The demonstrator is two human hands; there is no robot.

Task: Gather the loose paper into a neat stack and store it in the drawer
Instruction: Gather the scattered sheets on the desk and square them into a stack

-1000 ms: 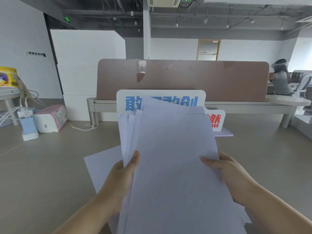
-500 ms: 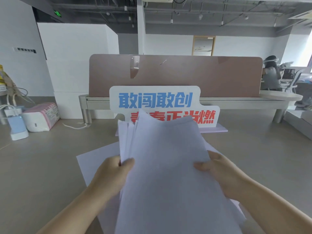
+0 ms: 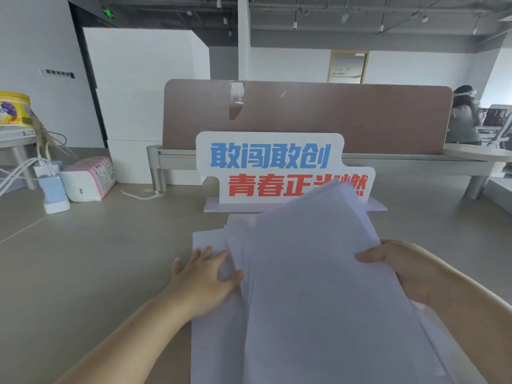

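Note:
A loose, uneven bundle of white paper sheets (image 3: 318,286) fills the lower middle of the head view, tilted toward the right. My right hand (image 3: 401,270) grips its right edge, thumb on top. My left hand (image 3: 205,275) lies flat with spread fingers on a single sheet (image 3: 210,350) resting on the grey desk (image 3: 97,259), just left of the bundle. No drawer is in view.
A white standing sign (image 3: 271,167) with blue and red characters stands just behind the paper. At the far left sit a tissue pack (image 3: 88,180), a blue-white charger (image 3: 52,192) with cables and a yellow tin (image 3: 13,108). A brown partition (image 3: 360,117) stands behind; a person (image 3: 462,117) sits at the far right.
The bundle has dropped and tilted right, uncovering the sign. My left hand let go of the bundle's left edge and now rests flat on the sheet lying on the desk.

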